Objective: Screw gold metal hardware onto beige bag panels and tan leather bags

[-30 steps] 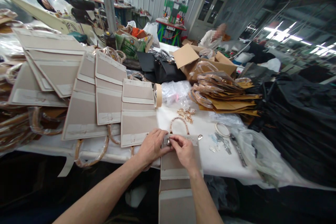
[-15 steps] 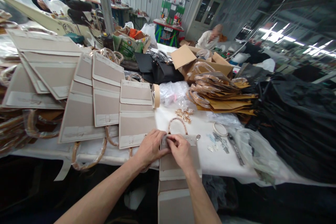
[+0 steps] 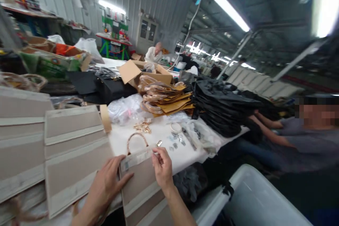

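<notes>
A beige bag panel [image 3: 144,180] with pale trim hangs over the near edge of the white table [image 3: 164,150]; a wrapped round handle [image 3: 137,138] sticks up at its top. My left hand [image 3: 107,185] lies flat on the panel's left side, fingers spread. My right hand [image 3: 162,167] pinches the panel's top trim near its right corner. Small gold metal fittings [image 3: 143,126] and silver clips [image 3: 174,141] lie on the table just beyond.
Beige panels [image 3: 71,148] are stacked to the left. Tan bags [image 3: 166,97] and black bags [image 3: 222,106] are piled at the back. A seated person [image 3: 304,137] is at the right, another person [image 3: 155,53] far back. A white bin [image 3: 254,201] stands at lower right.
The view has swung sharply right, bringing the seated person and white bin into sight. My left hand left the top trim and now lies flat on the panel; my right hand still pinches the trim.
</notes>
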Tool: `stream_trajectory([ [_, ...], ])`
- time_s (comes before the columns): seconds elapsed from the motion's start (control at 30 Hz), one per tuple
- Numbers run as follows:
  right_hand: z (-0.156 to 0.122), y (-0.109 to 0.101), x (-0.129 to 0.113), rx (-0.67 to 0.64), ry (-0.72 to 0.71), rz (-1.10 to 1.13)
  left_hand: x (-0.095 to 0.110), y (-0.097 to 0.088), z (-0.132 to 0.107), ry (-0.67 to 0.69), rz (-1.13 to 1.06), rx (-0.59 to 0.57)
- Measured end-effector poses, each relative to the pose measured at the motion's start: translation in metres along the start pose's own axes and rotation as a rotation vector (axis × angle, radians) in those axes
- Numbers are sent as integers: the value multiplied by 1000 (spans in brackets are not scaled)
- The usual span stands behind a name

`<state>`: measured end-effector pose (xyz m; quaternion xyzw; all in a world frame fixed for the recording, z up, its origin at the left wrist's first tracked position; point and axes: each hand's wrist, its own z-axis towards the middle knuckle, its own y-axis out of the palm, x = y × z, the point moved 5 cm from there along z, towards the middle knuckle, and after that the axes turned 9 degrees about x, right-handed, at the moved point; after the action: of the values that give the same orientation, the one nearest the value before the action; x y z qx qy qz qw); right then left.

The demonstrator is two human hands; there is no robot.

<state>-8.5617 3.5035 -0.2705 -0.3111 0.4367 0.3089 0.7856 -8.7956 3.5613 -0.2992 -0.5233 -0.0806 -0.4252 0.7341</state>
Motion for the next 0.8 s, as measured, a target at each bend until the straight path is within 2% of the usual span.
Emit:
stream_trajectory([
  [0.1,26,-48,30,208,110,-18,-6,3,3,-11,16,8],
  [0.17,41,-78,50,300,173,-70,-5,3,4,-5,30,11],
  [0.27,60,-103,70,261,205,-182,-3,2,3,11,46,9],
  [0.33,72,-104,75,168,176,-247,-2,1,4,16,52,11],
  [0.5,100,-87,76,-54,22,-444,0,-2,5,12,57,25],
  [0.8,125,-76,100,-100,69,-552,11,-9,6,-13,33,-6],
])
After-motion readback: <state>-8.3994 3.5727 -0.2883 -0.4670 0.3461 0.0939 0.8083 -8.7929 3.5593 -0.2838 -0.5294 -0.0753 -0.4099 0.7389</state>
